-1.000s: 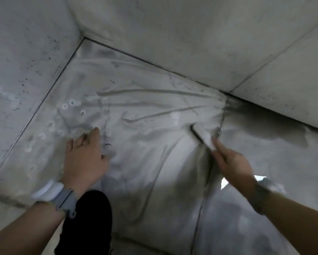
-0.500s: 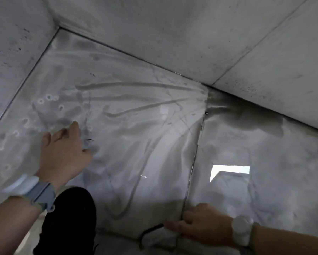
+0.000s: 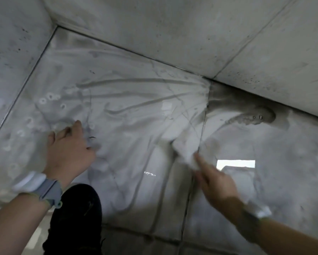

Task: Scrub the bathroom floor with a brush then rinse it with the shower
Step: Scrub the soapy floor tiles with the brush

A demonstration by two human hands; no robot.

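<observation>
On the floor (image 3: 136, 144), right hand (image 3: 217, 183) grips blurred brush (image 3: 186, 150).

The right hand (image 3: 217, 183) is back out along the grout line (image 3: 200, 137) — half a second ago it sat near the bottom edge. The brush (image 3: 186, 151) it holds now lies blurred mid-floor.

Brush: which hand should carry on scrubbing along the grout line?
Right. The right hand already holds the brush by the grout line; the left hand rests flat on the soapy floor, probably bracing.
</observation>
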